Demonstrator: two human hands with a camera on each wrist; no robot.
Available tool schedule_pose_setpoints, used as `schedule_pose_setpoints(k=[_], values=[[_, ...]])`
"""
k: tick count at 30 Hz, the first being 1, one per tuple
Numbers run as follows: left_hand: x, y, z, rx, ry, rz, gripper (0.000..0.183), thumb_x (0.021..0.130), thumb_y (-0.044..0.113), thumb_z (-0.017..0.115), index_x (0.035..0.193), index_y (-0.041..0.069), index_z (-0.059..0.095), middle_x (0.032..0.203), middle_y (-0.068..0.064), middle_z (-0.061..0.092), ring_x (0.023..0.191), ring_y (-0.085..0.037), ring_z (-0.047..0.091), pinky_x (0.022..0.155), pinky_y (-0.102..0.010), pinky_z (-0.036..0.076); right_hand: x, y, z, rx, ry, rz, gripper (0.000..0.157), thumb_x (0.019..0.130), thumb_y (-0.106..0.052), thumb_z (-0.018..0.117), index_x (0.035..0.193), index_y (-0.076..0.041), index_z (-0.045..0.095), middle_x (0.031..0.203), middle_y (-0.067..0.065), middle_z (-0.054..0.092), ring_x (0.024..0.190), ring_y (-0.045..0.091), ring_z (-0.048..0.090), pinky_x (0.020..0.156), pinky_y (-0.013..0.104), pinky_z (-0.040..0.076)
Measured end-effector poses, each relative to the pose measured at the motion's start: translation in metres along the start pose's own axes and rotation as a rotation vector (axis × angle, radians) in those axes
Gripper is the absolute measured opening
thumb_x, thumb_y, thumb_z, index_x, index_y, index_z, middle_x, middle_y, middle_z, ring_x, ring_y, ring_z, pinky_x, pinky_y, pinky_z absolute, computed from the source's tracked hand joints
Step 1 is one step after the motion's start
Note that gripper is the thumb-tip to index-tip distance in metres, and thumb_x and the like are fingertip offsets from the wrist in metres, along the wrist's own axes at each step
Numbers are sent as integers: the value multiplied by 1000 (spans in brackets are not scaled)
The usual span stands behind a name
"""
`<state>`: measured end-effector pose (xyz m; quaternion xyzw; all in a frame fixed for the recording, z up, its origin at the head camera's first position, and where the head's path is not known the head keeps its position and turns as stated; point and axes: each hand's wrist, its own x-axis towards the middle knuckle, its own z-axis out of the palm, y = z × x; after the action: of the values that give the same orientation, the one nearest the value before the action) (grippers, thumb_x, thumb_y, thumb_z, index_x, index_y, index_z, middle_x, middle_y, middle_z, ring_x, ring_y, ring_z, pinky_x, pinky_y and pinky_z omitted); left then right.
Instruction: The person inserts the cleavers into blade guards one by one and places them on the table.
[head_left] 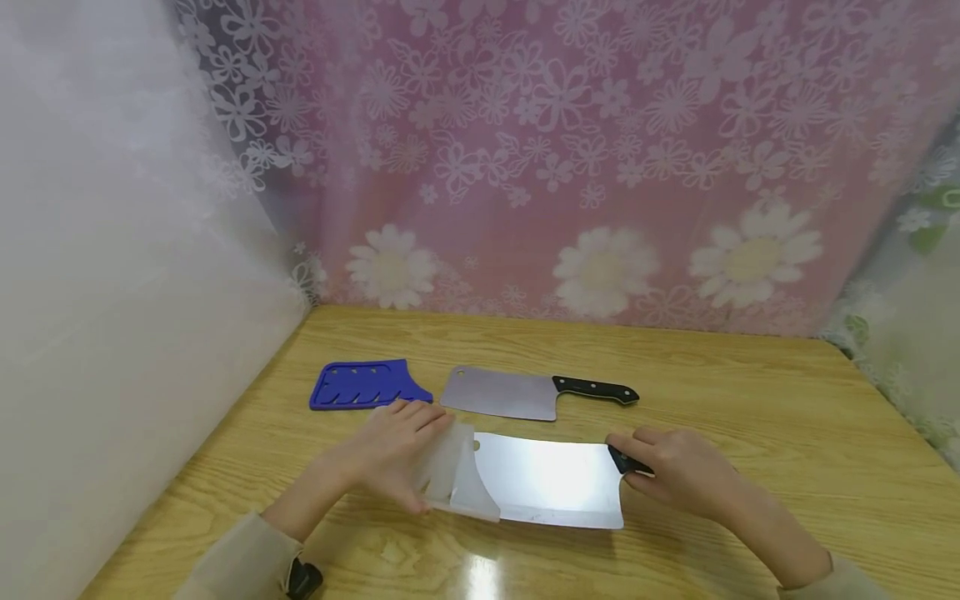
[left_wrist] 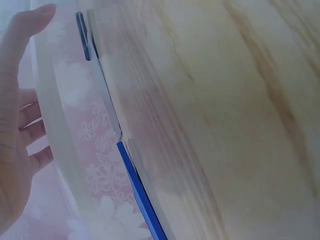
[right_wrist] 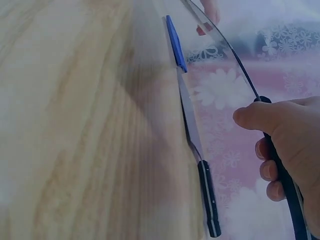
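My right hand (head_left: 682, 471) grips the black handle of a cleaver (head_left: 555, 479), whose wide shiny blade points left above the table. In the right wrist view the fingers wrap the handle (right_wrist: 285, 175), with the thumb near the blade's heel. My left hand (head_left: 393, 454) holds a whitish translucent blade cover (head_left: 468, 483) between thumb and fingers. The far end of the blade, with its hanging hole, meets the cover's curved mouth. In the left wrist view the cover (left_wrist: 62, 130) stands on edge against the fingers.
Behind the hands, a second cleaver (head_left: 502, 393) with a black riveted handle lies on the wooden table (head_left: 787, 433). A blue blade cover (head_left: 360, 392) with slots lies left of it, close to its blade. A pink flowered curtain (head_left: 525, 167) hangs along the back edge, white sheeting (head_left: 135, 250) at left.
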<state>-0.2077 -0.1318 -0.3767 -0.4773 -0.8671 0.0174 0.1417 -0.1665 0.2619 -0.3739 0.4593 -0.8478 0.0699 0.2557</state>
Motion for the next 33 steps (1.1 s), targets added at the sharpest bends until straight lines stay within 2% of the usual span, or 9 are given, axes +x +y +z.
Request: schedule_pose_setpoints(k=[3, 7, 10, 12, 15, 17, 20, 26, 33], values=[[2, 5, 1, 9, 7, -13, 109, 49, 64, 72, 134, 3, 43, 127, -8, 47, 115, -24, 43, 95, -42, 35, -5, 0, 1, 9, 0, 33, 45, 65, -17, 78, 107, -11, 62, 74, -7, 52, 52, -3, 32, 43, 16, 30], [4, 20, 5, 26, 8, -43, 108, 54, 63, 69, 138, 3, 36, 127, -11, 42, 118, -29, 39, 100, -47, 30, -14, -3, 2, 37, 5, 59, 53, 59, -13, 80, 109, -10, 61, 77, -6, 54, 55, -1, 39, 45, 18, 34], [4, 30, 8, 47, 29, -50, 108, 57, 66, 67, 138, 3, 36, 124, -13, 42, 116, -31, 39, 99, -50, 30, -19, -6, 1, 46, 6, 42, 47, 67, -22, 78, 109, -8, 61, 79, -5, 57, 57, -1, 45, 48, 17, 38], [4, 33, 8, 59, 46, -43, 109, 56, 69, 67, 138, 3, 37, 122, -12, 43, 114, -29, 40, 98, -50, 31, -21, -9, -1, 42, 6, 31, 42, 78, -34, 71, 109, -8, 61, 80, -5, 57, 55, -2, 43, 48, 15, 38], [5, 32, 5, 53, 73, -28, 109, 52, 68, 69, 136, 5, 40, 118, -10, 46, 111, -26, 42, 95, -47, 33, -23, -13, -4, 44, -3, 35, 43, 89, -44, 53, 110, -7, 60, 80, -5, 57, 52, -5, 36, 46, 15, 36], [6, 30, 2, 42, 98, -20, 108, 49, 67, 70, 134, 7, 42, 116, -9, 47, 109, -26, 43, 94, -46, 34, -23, -15, -7, 53, -19, 54, 43, 89, -43, 53, 111, -7, 60, 81, -5, 56, 52, -6, 34, 46, 15, 35], [8, 27, -2, 35, 128, -5, 106, 46, 66, 71, 131, 8, 45, 113, -7, 48, 108, -25, 44, 91, -44, 35, -22, -17, -10, 60, -32, 79, 42, 87, -40, 58, 112, -6, 60, 82, -4, 58, 52, -6, 39, 47, 16, 38], [7, 26, -3, 22, 130, 21, 106, 44, 65, 71, 130, 9, 47, 112, -6, 48, 106, -23, 45, 89, -43, 38, -21, -24, -15, 85, -29, 84, 41, 81, -35, 65, 111, -8, 60, 79, -6, 58, 52, -7, 37, 48, 13, 38], [3, 28, -2, -2, 146, 34, 104, 42, 62, 71, 129, 8, 49, 111, -4, 50, 104, -21, 45, 88, -41, 37, -20, -31, -24, 123, -82, 127, 39, 77, -30, 71, 109, -9, 60, 77, -7, 56, 50, -8, 30, 45, 11, 32]])
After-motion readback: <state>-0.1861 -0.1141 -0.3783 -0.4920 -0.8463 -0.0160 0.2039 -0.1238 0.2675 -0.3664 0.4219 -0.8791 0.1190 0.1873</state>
